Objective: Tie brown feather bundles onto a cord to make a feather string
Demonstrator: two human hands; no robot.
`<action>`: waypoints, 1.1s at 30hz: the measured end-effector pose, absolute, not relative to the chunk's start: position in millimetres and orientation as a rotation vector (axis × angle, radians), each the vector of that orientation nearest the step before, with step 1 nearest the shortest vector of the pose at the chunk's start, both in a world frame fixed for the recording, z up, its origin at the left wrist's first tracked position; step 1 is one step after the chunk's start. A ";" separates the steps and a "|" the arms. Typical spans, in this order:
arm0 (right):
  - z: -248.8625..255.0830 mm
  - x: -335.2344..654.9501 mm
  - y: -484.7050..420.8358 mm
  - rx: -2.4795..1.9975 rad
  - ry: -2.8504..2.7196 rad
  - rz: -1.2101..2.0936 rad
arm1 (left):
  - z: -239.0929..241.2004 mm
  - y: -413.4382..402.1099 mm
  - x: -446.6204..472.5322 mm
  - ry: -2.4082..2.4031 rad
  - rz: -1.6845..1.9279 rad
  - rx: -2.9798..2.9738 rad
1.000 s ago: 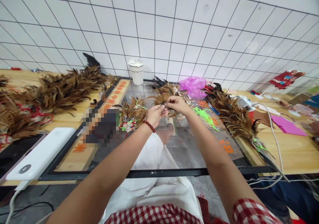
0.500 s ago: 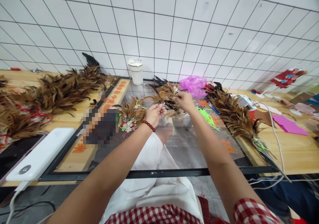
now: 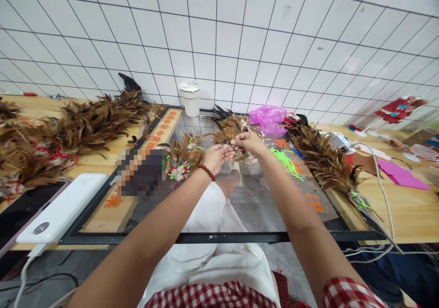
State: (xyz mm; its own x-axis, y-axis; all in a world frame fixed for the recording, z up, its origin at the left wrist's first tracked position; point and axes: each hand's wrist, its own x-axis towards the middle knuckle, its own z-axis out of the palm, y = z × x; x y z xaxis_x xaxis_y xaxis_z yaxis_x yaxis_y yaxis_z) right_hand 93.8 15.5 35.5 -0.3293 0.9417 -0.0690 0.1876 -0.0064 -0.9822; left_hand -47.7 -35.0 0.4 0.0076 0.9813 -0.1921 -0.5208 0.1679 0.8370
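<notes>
Over the glass tabletop (image 3: 260,207), my two hands meet in front of a pile of brown feathers (image 3: 236,125). My left hand (image 3: 216,158), with a beaded bracelet on the wrist, is closed palm up, its fingertips pinching what looks like small dark feathers. From the right, my right hand (image 3: 249,143) pinches at the same spot with thumb and forefinger; the fingers partly hide what is between them. Just left of my left hand lies a feather bundle (image 3: 185,152) tied with green and red cord. Bright green cords (image 3: 286,162) lie to the right.
A white lidded cup (image 3: 190,98) stands by the tiled wall. Beside the pile is a pink plastic bag (image 3: 267,118). Long feather garlands (image 3: 99,120) lie left and right. A white power bank (image 3: 63,209) rests front left, and a white cable (image 3: 380,184) crosses the right side.
My right hand has come down and left to meet my left hand's fingertips. My left hand stays nearly in place. The whole view has shifted slightly.
</notes>
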 end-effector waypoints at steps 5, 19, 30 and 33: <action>34.8 92.5 14.1 -1.174 -1.766 1.307 | 2.9 -39.1 -43.2 0.991 1.272 0.766; 44.4 119.9 13.8 -1.722 -2.543 0.310 | 6.1 -39.3 -44.3 0.965 1.356 0.646; 58.0 126.6 17.1 -1.480 -1.838 1.041 | 4.9 -39.3 -45.6 0.940 1.378 0.618; 59.9 123.6 14.5 -1.320 -1.596 1.297 | 4.2 -38.5 -46.4 0.934 1.375 0.603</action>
